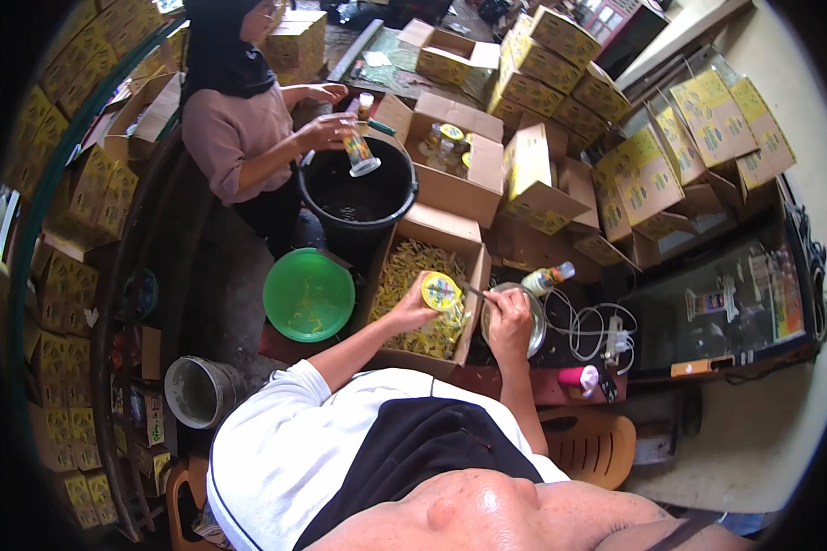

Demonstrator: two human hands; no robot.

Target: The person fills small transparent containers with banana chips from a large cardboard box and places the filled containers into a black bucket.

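My left hand (410, 314) is closed around a small jar (442, 292), its round yellow printed top turned up toward me. Between the fingers of my right hand (511, 321) is a thin dark tool (474, 292), whose tip points at the jar; whether it is a brush or a blade I cannot tell. Below the jar stands an open cardboard box (473, 241), filled with loose yellowish strips (413, 286). A round metal bowl (538, 340) sits under and beside my right hand, partly hidden by it.
Across from me a person (239, 138) holds a clear labelled jar (360, 156) over a black bucket (345, 220). Nearby are a green basin (289, 294), a grey bucket (198, 395), a carton of jars (469, 188), a bottle (547, 277), a power strip (617, 342) and stacked cartons (547, 69).
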